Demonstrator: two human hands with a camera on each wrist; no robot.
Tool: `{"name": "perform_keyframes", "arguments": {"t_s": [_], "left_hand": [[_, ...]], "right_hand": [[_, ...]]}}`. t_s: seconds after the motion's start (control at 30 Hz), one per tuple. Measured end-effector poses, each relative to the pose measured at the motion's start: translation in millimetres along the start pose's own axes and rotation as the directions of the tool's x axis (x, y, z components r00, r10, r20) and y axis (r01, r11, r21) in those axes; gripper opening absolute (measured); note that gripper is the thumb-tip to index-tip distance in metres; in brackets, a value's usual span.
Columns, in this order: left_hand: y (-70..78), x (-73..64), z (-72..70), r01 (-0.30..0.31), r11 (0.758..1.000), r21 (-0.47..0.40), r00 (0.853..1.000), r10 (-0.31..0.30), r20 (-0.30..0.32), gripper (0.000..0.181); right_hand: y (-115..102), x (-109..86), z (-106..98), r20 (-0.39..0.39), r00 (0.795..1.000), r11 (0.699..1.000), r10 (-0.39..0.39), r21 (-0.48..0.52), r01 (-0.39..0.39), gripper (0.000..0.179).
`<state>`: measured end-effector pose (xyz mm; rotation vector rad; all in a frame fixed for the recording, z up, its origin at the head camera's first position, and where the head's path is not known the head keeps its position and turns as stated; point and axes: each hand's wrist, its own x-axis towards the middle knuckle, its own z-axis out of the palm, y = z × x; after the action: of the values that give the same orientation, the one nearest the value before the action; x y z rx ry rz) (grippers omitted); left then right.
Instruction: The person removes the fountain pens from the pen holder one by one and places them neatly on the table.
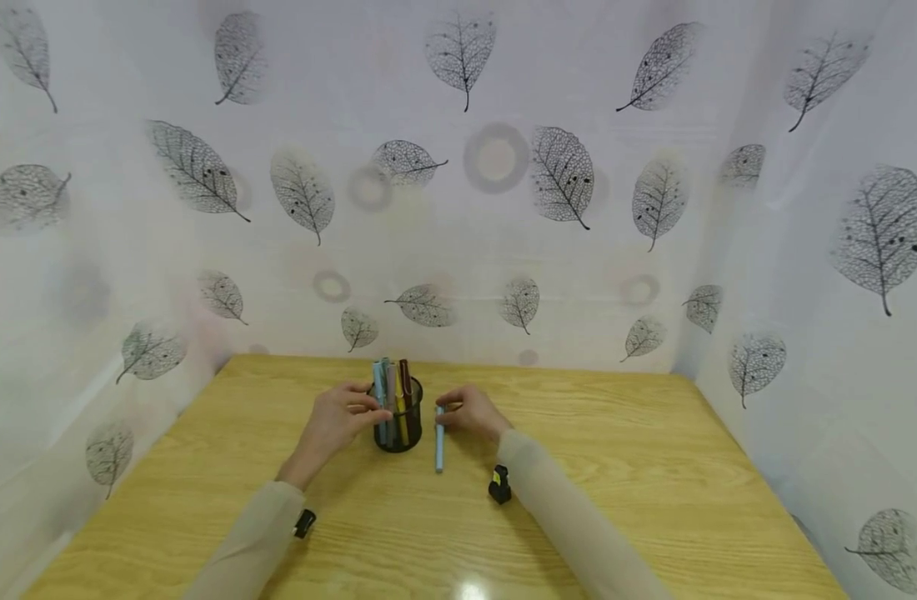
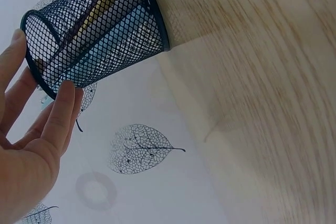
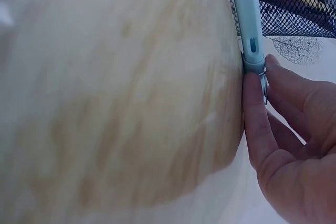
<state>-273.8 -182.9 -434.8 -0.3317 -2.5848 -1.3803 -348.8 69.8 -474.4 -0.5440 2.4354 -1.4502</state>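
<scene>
A black mesh pen holder (image 1: 417,432) stands upright on the table with several pens (image 1: 403,375) in it. My left hand (image 1: 337,423) holds it near the rim; in the left wrist view the thumb and fingers (image 2: 64,100) lie on opposite sides of the opening. Just right of the holder, a light blue pen (image 1: 439,450) lies on the table, pointing toward me. The thumb and fingers of my right hand (image 1: 469,412) pinch its far end. Up close in the right wrist view, that pen (image 3: 245,14) has a metal clip beside the fingertips.
The wood-grain table (image 1: 616,467) ends at a pale sheet (image 1: 458,242) printed with leaves, behind and at both sides. Dark wrist-worn devices show under the left sleeve (image 1: 304,523) and the right sleeve (image 1: 499,485).
</scene>
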Motion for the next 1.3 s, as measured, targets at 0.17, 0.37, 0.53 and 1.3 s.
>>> {"name": "perform_keyframes", "arguments": {"t_s": [0.17, 0.37, 0.53, 1.3], "left_hand": [[-0.1, 0.6, -0.2, -0.01, 1.0, 0.009, 1.0, 0.01, 0.0, 0.024], [-1.5, 0.9, -0.7, 0.005, 1.0, 0.01, 1.0, -0.005, 0.007, 0.023], [-0.9, 0.4, -1.3, 0.03, 1.0, -0.003, 0.999, -0.03, 0.016, 0.023], [-0.7, 0.3, 0.3, 0.007, 1.0, -0.019, 1.0, -0.006, 0.005, 0.024]], "right_hand": [[1, -1.9, -4, -0.03, 0.999, 0.999, -0.011, -0.037, 0.01, 0.04], [6, -1.3, -5, -0.018, 1.0, 0.999, 0.015, 0.048, -0.014, 0.041], [5, -1.4, -4, -0.027, 0.999, 0.999, 0.035, 0.012, -0.035, 0.041], [-4, -4.1, -14, -0.074, 0.997, 0.999, -0.038, 0.026, 0.04, 0.036]]}}
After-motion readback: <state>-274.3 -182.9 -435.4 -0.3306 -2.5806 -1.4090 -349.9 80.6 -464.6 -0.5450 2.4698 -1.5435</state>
